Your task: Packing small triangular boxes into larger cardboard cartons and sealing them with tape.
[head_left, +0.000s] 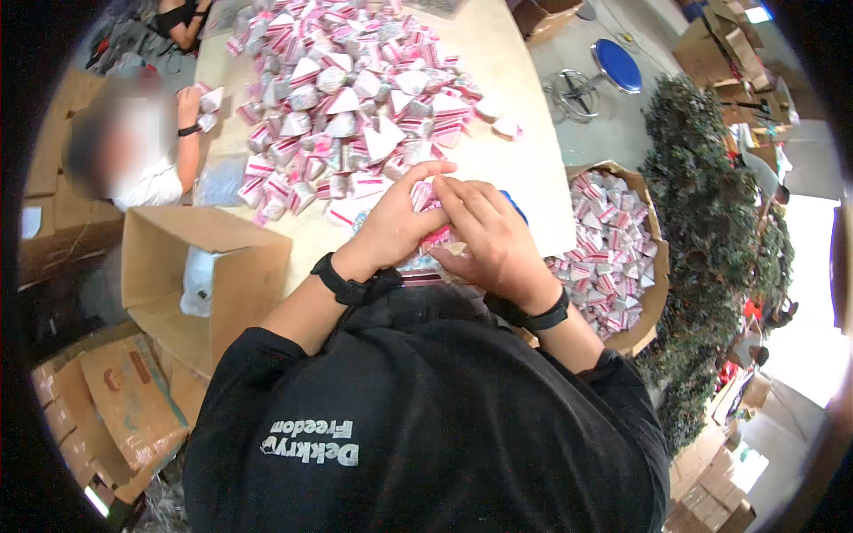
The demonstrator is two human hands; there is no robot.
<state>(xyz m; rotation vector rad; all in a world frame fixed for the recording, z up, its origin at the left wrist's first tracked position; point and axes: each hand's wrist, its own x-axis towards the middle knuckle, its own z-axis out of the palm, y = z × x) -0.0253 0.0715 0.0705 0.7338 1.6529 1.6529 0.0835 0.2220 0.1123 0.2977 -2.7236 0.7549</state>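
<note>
Both hands meet over the table's near edge, around a small pink-and-white striped packet (pixel 435 233). My left hand (pixel 398 220) grips it from the left, with thumb and forefinger curved about it. From the right, my right hand (pixel 498 238) has its fingers bent over the packet's top, hiding much of it. Beyond them lies a large heap of similar pink-and-white packets (pixel 355 93), many wedge-shaped with grey contents. A blue object (pixel 514 207), partly hidden, sits just behind my right hand. Clear plastic with pink stripes (pixel 422 271) lies below my hands.
A cardboard bin of packets (pixel 609 253) stands at the table's right side. To the left is an open cardboard box (pixel 209 233) holding a white bag. Clear plastic bags (pixel 221 180) lie near it. A co-worker's hand (pixel 188 107) holds packets at the left. A blue stool (pixel 616 66) stands far right.
</note>
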